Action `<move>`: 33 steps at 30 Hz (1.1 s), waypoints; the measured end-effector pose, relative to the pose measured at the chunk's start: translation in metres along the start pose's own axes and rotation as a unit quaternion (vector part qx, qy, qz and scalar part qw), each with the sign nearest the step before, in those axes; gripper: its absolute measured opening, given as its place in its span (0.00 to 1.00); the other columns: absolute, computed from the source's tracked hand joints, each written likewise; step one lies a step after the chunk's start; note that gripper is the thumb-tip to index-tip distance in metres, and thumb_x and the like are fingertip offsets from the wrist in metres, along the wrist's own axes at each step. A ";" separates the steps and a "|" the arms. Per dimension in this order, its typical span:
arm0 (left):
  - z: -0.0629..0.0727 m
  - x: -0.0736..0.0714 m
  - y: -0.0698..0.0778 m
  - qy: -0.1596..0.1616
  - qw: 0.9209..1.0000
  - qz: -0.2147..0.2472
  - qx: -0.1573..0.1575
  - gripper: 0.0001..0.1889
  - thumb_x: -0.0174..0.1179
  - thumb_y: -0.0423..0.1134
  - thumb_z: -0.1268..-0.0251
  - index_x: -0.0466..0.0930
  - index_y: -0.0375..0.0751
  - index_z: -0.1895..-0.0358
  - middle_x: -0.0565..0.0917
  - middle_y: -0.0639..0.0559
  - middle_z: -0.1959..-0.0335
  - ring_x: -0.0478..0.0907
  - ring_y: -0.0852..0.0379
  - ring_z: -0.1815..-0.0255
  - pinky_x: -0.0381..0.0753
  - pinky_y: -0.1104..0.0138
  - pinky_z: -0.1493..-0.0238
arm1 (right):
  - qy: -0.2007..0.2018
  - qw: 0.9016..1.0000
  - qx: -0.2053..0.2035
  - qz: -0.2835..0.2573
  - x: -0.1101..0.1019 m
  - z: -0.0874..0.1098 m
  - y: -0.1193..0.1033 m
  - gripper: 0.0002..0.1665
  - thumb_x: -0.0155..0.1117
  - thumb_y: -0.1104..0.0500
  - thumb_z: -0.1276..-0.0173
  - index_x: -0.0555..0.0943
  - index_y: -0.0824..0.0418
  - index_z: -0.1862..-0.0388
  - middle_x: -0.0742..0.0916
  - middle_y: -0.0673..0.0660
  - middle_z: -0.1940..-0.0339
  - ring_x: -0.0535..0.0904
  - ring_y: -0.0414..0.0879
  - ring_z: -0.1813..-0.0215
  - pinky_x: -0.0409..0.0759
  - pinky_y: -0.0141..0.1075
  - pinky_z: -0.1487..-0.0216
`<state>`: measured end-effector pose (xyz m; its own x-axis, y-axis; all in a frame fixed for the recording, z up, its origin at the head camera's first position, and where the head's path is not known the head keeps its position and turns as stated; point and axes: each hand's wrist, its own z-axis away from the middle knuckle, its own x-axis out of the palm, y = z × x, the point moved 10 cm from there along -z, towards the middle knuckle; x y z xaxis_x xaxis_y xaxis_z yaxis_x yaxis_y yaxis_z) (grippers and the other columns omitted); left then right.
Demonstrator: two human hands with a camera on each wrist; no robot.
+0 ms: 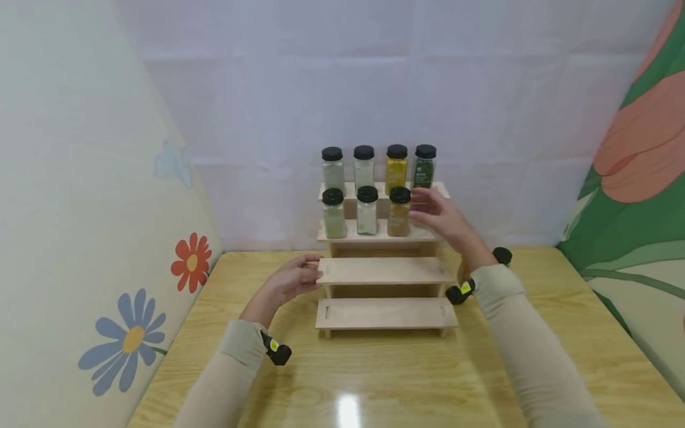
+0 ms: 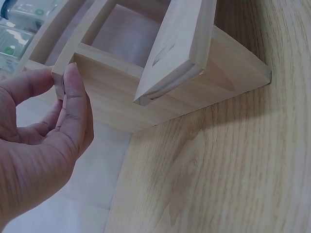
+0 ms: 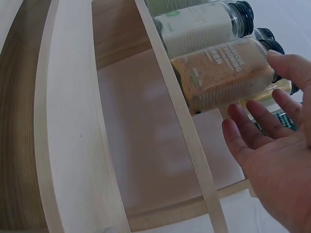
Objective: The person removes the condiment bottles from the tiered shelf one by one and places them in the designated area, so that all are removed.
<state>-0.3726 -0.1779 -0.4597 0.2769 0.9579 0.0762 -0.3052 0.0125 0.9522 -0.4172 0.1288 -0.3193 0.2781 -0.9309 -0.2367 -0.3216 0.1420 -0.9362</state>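
A tiered wooden spice rack stands on the table. My left hand pinches the left end of its second-lowest shelf, thumb on one side and fingers on the other, as the left wrist view shows. On the shelf above, an orange-brown seasoning jar with a black lid stands to the right of two pale jars. Right beside that seasoning jar is my right hand, its fingers loosely spread and the thumb tip at the lid. The top shelf carries several jars, among them a yellow one and a dark green one.
Behind my right wrist, another black-lidded jar stands on the table, partly hidden by the sleeve. A white cloth backdrop hangs close behind the rack. Painted panels stand at the left and right.
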 end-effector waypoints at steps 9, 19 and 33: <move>0.001 -0.001 0.000 -0.001 1.000 -0.006 0.002 0.31 0.53 0.25 0.26 0.55 0.34 0.23 0.70 0.48 0.53 0.75 0.61 0.65 0.85 0.69 0.57 | -0.002 1.000 0.008 -0.005 0.011 -0.006 -0.004 0.40 0.64 0.67 0.27 0.60 0.61 0.20 0.72 0.67 0.29 0.70 0.61 0.30 0.71 0.50 0.29; 0.001 0.001 0.000 0.000 1.000 -0.006 0.003 0.31 0.52 0.25 0.26 0.55 0.33 0.23 0.69 0.47 0.52 0.76 0.61 0.64 0.85 0.69 0.57 | 0.005 1.000 0.004 0.022 0.018 -0.012 -0.005 0.43 0.66 0.70 0.31 0.59 0.62 0.21 0.73 0.71 0.31 0.73 0.63 0.33 0.74 0.47 0.33; 0.003 0.001 0.002 -0.006 1.000 0.003 0.005 0.32 0.53 0.25 0.26 0.53 0.32 0.23 0.69 0.49 0.54 0.74 0.62 0.64 0.84 0.69 0.57 | 0.025 0.998 0.004 0.050 0.019 -0.013 -0.006 0.43 0.68 0.70 0.33 0.63 0.59 0.22 0.76 0.71 0.33 0.73 0.63 0.35 0.72 0.53 0.31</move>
<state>-0.3699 -0.1776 -0.4568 0.2863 0.9544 0.0846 -0.2972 0.0046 0.9548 -0.4217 0.1059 -0.3147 0.1991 -0.9277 -0.3158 -0.3386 0.2373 -0.9105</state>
